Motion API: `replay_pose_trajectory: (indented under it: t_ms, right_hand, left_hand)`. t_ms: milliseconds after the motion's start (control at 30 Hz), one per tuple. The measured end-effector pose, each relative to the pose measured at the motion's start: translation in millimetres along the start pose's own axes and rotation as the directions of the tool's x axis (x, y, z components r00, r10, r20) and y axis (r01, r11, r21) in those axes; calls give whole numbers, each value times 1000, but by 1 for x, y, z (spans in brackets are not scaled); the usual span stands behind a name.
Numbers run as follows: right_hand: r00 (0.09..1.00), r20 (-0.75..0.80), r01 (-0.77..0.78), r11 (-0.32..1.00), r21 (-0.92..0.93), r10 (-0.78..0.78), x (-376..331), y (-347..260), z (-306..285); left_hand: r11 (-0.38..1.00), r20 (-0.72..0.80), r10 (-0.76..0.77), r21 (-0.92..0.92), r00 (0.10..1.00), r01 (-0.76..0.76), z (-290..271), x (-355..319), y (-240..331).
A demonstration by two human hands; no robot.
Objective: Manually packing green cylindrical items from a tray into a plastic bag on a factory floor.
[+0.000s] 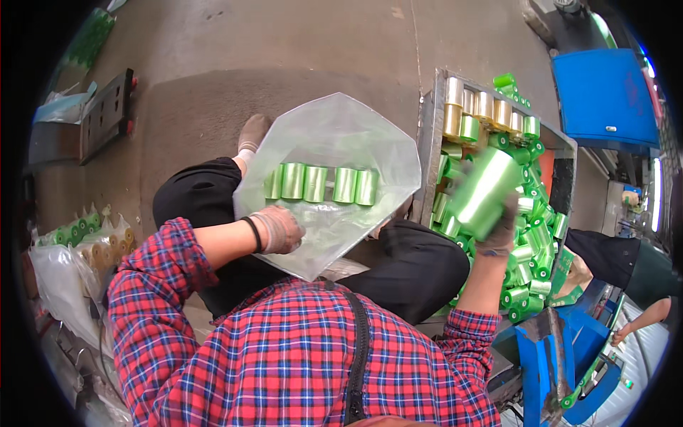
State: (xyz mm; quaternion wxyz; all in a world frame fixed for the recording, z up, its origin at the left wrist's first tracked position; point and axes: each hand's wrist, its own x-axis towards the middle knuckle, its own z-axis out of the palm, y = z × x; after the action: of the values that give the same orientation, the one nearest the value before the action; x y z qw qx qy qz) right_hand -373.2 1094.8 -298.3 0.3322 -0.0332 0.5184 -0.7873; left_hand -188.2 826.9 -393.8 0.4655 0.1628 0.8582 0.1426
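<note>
A large clear plastic bag (334, 117) lies spread open across my lap. Inside it, several shiny green film rolls (314, 183) stand side by side in a row, with a small gap between two of them. My left hand (282, 229), in a pale knitted glove, is closed at the bag's near left edge, its fingers curled on the plastic. On the right, my gloved right hand (500, 231) grips a green film roll (486, 192), blurred by motion, above a metal bin (427, 135). Whether it holds more than one roll cannot be made out.
Loose green rolls (530, 249) fill the bin, with gold ones (484, 107) at its far end. Beyond it is a blue box (605, 96). Bagged rolls (75, 231) stand at left, near a dark metal panel (107, 114). Another person's hand (626, 331) shows at far right.
</note>
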Motion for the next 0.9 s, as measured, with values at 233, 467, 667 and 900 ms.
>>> replay_pose_trajectory:
  t_ms: [233,467,667,900]
  right_hand:
    - [820,-391,-511,226,-829,419,112,228,58]
    - [781,-182,-71,-204,-976,598,133,267,30]
    - [739,247,191,156,-969,627,148,48,73]
    - [934,-344,-318,-216,-923,96,166,47,-217]
  left_hand:
    - [988,140,140,45,980,-148,-12,4,17]
    - [988,28,156,-22,987,-156,-18,12,8]
    - [998,43,-27,-53,999,30,-24,10,11]
    - [1000,-25,10,3,1000,-10,-22,42,25]
